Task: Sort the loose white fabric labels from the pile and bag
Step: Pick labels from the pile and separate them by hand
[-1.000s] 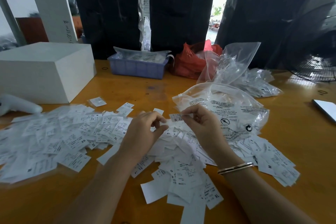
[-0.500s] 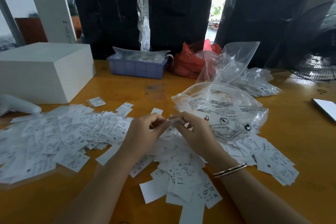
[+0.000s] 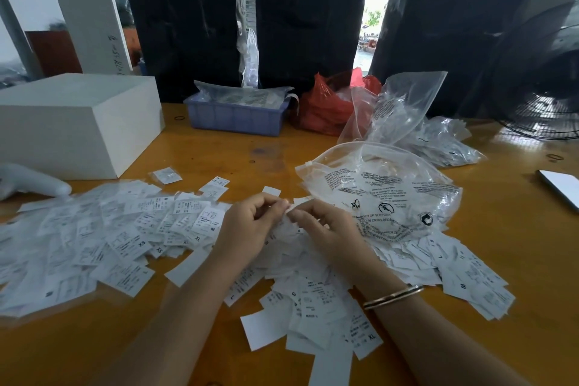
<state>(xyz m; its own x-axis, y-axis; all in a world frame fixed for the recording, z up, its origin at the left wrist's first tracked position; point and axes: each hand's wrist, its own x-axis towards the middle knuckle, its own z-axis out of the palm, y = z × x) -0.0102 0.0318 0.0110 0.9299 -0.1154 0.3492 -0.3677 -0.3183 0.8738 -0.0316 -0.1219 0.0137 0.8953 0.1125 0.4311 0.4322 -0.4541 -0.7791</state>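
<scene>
Left hand: my left hand has its fingers curled together, and they pinch one end of a small white fabric label.
Right hand: my right hand pinches the other end of the same label, fingers curled; the two hands meet just above the middle pile.
Middle pile: a loose heap of white printed fabric labels lies on the yellow wooden desk, under and in front of my hands.
Left spread: a wide, flat layer of white labels with size letters XS, M and XL covers the desk on my left; I cannot tell if it is already sorted.
Bag: a clear plastic bag with black warning print lies just beside my right hand, on top of more labels.
Progress: I judge the sorting to be far from finished, because many labels are mixed and only one is in my hands.
</scene>
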